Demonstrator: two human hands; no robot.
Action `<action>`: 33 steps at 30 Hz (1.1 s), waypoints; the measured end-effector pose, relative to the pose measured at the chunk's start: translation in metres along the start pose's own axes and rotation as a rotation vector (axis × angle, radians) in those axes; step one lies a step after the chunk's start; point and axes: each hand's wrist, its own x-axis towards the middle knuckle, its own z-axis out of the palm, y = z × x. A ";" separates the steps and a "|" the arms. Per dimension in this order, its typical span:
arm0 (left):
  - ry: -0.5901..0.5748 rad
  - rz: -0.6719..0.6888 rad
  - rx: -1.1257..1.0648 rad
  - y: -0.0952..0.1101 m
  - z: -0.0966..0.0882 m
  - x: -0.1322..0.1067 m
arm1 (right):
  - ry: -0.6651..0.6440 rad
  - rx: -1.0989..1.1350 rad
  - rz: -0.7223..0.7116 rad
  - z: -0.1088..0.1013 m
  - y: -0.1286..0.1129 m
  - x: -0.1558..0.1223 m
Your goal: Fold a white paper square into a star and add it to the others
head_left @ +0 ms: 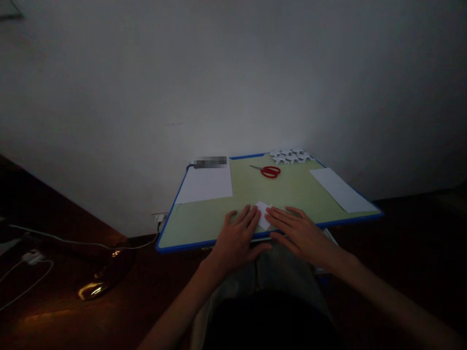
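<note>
A small folded piece of white paper [263, 217] lies flat near the front edge of the table [197, 223]. My left hand [239, 236] presses its outstretched fingertips on the paper's left side, with the thumb reaching over the table's edge. On the right side of the paper rest the straight fingers of my right hand [297, 231], its thumb apart below. Both hands are open, and parts of the paper are hidden under the fingers. Beyond them lies a pair of scissors [270, 171] with red handles, blades pointing left.
Several folded white paper pieces [292, 156] stand in rows at the back right. A white sheet [206, 185] lies on the left with a dark, blurred object [209, 162] at its top. A white paper strip [339, 189] lies along the right edge. Behind rises a wall [233, 82].
</note>
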 end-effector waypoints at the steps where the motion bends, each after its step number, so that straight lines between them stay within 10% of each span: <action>1: -0.005 -0.004 -0.013 -0.001 -0.001 0.000 | -0.003 0.000 -0.012 -0.003 0.001 0.004; 22: -0.100 0.050 0.023 -0.002 -0.002 -0.006 | -0.025 -0.034 -0.047 0.013 -0.006 0.002; 33: -0.010 -0.034 -0.092 -0.002 -0.006 -0.004 | -0.039 0.208 -0.126 -0.014 0.033 0.027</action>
